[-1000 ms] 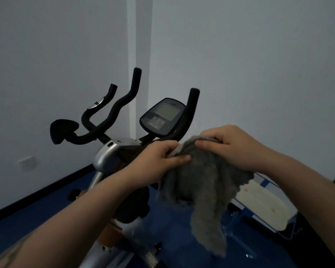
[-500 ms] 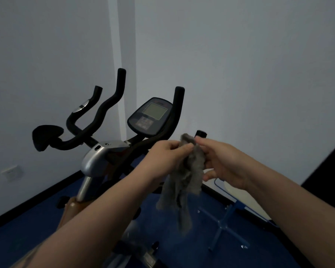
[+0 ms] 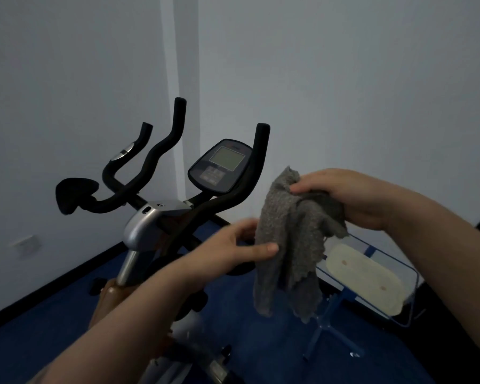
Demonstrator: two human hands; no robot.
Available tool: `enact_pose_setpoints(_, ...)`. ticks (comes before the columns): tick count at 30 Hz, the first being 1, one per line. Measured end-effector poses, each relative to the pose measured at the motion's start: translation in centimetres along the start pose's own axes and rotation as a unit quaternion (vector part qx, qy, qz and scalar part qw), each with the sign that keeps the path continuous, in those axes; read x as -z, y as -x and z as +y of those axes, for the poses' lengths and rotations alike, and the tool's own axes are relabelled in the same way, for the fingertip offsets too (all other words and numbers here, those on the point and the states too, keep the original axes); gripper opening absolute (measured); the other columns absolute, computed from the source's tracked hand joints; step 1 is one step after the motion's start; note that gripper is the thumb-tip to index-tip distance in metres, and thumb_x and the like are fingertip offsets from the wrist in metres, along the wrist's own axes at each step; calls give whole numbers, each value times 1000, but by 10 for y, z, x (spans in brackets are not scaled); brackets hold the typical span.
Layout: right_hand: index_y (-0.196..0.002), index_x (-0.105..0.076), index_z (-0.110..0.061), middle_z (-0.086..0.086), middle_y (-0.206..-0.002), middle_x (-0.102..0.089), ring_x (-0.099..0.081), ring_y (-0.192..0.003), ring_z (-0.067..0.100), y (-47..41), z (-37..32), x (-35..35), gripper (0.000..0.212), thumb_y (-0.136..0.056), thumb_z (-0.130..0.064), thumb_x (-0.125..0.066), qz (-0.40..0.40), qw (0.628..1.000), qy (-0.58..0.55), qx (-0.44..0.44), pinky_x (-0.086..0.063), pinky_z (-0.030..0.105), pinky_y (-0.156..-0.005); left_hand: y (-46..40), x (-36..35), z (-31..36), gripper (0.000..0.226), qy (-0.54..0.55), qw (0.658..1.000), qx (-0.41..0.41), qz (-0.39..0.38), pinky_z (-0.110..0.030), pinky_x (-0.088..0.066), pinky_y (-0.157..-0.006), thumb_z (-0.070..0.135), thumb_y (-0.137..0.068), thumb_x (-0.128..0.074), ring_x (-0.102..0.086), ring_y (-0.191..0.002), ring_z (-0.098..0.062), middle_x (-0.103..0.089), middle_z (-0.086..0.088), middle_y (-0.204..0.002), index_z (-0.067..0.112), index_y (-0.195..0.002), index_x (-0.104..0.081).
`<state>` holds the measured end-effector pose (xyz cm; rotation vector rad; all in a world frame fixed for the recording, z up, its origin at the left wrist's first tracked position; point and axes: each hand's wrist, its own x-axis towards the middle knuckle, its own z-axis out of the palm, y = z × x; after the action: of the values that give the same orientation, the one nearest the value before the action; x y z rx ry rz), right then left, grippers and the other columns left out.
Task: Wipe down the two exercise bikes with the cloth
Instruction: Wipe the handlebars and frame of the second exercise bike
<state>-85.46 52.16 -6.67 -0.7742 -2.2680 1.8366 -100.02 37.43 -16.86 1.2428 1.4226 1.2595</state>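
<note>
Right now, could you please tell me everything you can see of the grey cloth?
The grey cloth looks like nubbly, knitted fabric, crumpled and hanging in loose folds with wavy edges. The right hand grips its bunched top; the left hand pinches it lower down. It hangs in the air, right of the bike's handlebars, touching neither.

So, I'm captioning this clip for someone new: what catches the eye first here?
The grey cloth hanging mid-frame, gripped at its top by the right hand and pinched lower down by the left hand. Behind it to the left stands the exercise bike, black handlebars raised, its console facing the camera near the room's corner.
</note>
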Motion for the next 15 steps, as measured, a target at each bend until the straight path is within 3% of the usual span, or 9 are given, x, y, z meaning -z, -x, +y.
enact_pose_setpoints(2, -89, -69, -1, 15, -88, -71, -67, -74, 22, -2, -5, 5, 24, -80, -24, -66, 14, 998, 67, 5, -55, 31, -69, -1, -9, -11, 33, 22, 999, 32, -36, -21, -52, -89, 41, -80, -70, -66, -107, -12, -72, 2, -112, 21, -107, -70)
enact_pose_setpoints(4, -92, -70, -3, 13, -93, -72, -68, -81, 23, -1, -6, 12, 23, -90, -25, -61, 61, 978, 197, 28, -52, 35, -78, -2, -10, -18, 45, 48, 998, 46, -1, -24, -53, -85, 53, -75, -71, -69, -99, -17, -74, -3, -105, 15, -99, -73)
enact_pose_setpoints(6, -90, -70, -9, 9, -90, -70, -64, -83, 20, 0, -1, 12, 22, -94, -27, -58, 141, 926, 339, 88, -47, 31, -75, -5, -7, -22, 53, 80, 993, 75, 37, -32, -54, -88, 57, -74, -70, -69, -98, -23, -73, -10, -106, 11, -101, -72)
enact_pose_setpoints(8, -88, -66, -13, 3, -83, -66, -59, -78, 17, 6, 9, -1, 16, -94, -26, -58, 193, 889, 380, 167, -43, 27, -69, -8, -5, -26, 48, 139, 983, 103, 56, -34, -56, -85, 47, -80, -65, -70, -95, -25, -72, -15, -107, 6, -106, -69)
enact_pose_setpoints(10, -97, -66, -21, -5, -87, -66, -61, -77, 12, 14, 24, -17, 10, -90, -28, -64, 90, 904, 372, 193, -49, 23, -67, -11, -3, -25, 35, 214, 968, 113, 65, -32, -57, -77, 33, -85, -60, -70, -88, -22, -72, -15, -101, 6, -105, -69)
enact_pose_setpoints(12, -111, -65, -26, -8, -93, -68, -65, -73, 8, 23, 36, -30, 25, -87, -33, -69, -99, 921, 356, 121, -51, 20, -61, -11, 4, -21, 29, 254, 960, 107, 49, -32, -57, -77, 25, -85, -57, -69, -87, -21, -70, -14, -102, 8, -103, -71)
enact_pose_setpoints(13, -113, -66, -27, -8, -93, -69, -66, -71, 8, 26, 39, -31, 29, -85, -36, -71, -151, 925, 335, 95, -50, 17, -61, -10, 8, -19, 30, 252, 962, 104, 31, -35, -55, -80, 25, -85, -57, -68, -91, -22, -69, -13, -105, 10, -105, -73)
enact_pose_setpoints(14, -111, -68, -28, -7, -92, -70, -67, -72, 8, 27, 42, -30, 30, -83, -37, -73, -142, 937, 301, 103, -49, 18, -63, -8, 12, -15, 31, 244, 964, 101, 12, -35, -55, -82, 24, -86, -55, -67, -95, -22, -68, -13, -109, 12, -108, -74)
enact_pose_setpoints(15, -108, -70, -30, -7, -92, -70, -66, -75, 7, 24, 45, -26, 29, -81, -37, -74, -79, 951, 269, 133, -50, 21, -66, -7, 16, -13, 33, 237, 966, 100, -5, -35, -54, -84, 24, -88, -54, -65, -99, -23, -67, -13, -113, 13, -112, -73)
